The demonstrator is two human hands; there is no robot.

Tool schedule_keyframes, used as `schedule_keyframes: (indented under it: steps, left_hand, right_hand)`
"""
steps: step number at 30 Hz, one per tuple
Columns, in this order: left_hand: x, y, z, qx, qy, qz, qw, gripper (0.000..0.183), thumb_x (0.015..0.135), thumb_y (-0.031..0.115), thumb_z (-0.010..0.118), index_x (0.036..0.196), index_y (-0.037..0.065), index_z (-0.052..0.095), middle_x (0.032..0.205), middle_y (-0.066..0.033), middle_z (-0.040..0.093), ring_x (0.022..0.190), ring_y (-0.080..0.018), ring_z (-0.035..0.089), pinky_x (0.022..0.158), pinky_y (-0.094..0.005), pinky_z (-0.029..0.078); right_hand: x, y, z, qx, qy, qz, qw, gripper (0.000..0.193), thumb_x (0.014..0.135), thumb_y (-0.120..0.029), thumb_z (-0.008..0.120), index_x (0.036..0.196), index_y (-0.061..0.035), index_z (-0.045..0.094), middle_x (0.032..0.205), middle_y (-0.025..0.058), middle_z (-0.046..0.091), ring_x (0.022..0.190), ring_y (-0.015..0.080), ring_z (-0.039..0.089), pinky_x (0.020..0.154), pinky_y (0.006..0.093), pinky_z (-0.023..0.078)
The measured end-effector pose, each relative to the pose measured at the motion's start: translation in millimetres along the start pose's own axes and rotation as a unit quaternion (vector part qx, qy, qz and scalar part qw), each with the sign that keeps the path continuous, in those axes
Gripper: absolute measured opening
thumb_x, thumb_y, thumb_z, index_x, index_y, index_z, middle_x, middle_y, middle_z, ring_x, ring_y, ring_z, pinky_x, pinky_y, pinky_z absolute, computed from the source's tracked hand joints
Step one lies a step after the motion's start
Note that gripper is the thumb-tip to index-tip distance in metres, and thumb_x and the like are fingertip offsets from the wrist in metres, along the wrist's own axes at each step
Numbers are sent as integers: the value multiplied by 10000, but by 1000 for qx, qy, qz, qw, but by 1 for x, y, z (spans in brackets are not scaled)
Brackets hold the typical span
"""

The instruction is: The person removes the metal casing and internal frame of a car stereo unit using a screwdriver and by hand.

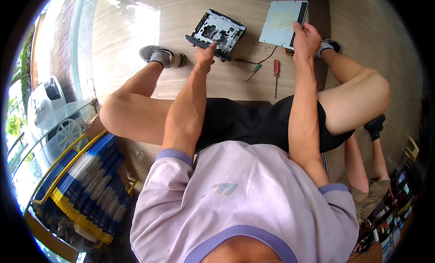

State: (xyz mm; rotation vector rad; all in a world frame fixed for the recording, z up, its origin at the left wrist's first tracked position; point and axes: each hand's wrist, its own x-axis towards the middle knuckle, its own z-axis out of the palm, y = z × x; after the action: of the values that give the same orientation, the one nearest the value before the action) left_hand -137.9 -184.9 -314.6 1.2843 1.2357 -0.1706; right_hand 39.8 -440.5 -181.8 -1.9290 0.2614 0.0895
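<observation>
Left hand (206, 55): closed on the near, dark front edge of an opened metal box (221, 28), one digit resting on top. The box sits left of centre, over the floor, its pale frame and inner parts exposed.

Right hand (308, 40): well apart from the left, clamped on the right edge of a flat metal panel (275, 25), pale grey with a yellowish patch and a dark strip.

Between and nearer the person: one green-handled screwdriver (255, 69); one red-handled screwdriver (277, 69), beside it on the tiled floor (181, 18). One dark cable (253, 62), running toward the panel. One small orange-red object (288, 51), mostly hidden by the panel.

Outer left: rack (68, 168) of blue, white and yellow packets; white car (45, 97) beyond glass. Outer right: another person's legs (356, 165).
</observation>
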Motion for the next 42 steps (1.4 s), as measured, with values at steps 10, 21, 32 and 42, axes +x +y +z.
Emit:
schedule_keyframes:
  steps: [10, 21, 32, 42]
  left_hand:
    - [44, -55, 27, -42, 70, 77, 994, 446, 885, 179, 760, 1269, 115, 543, 1129, -95, 666, 976, -271, 662, 703, -490, 543]
    - [26, -52, 16, 27, 37, 152, 987, 844, 847, 324, 764, 1454, -48, 312, 1288, -264, 594, 1152, -367, 621, 982, -403, 496]
    - [-5, -27, 21, -118, -18, 72, 990, 493, 906, 156, 743, 1285, 128, 428, 1139, -112, 607, 896, -233, 652, 723, -460, 607]
    - [-15, -15, -14, -10, -21, 51, 998, 464, 920, 183, 727, 1299, 71, 485, 1156, -116, 629, 988, -279, 680, 708, -486, 633]
  right_hand:
    - [2, 24, 10, 77, 5, 18, 997, 334, 863, -113, 765, 1102, 106, 687, 1014, 176, 758, 902, 200, 712, 818, 300, 545]
    - [5, 18, 13, 134, -1, 34, 990, 385, 889, -61, 769, 1185, 143, 632, 1056, 152, 728, 890, 180, 685, 788, 291, 539]
    - [16, 40, 20, 74, 20, 18, 997, 339, 884, -43, 765, 1150, 136, 654, 1035, 161, 729, 878, 194, 691, 789, 301, 550]
    - [33, 55, 43, 185, 97, 80, 975, 258, 869, -54, 758, 1081, 84, 708, 996, 145, 737, 848, 226, 684, 762, 333, 542]
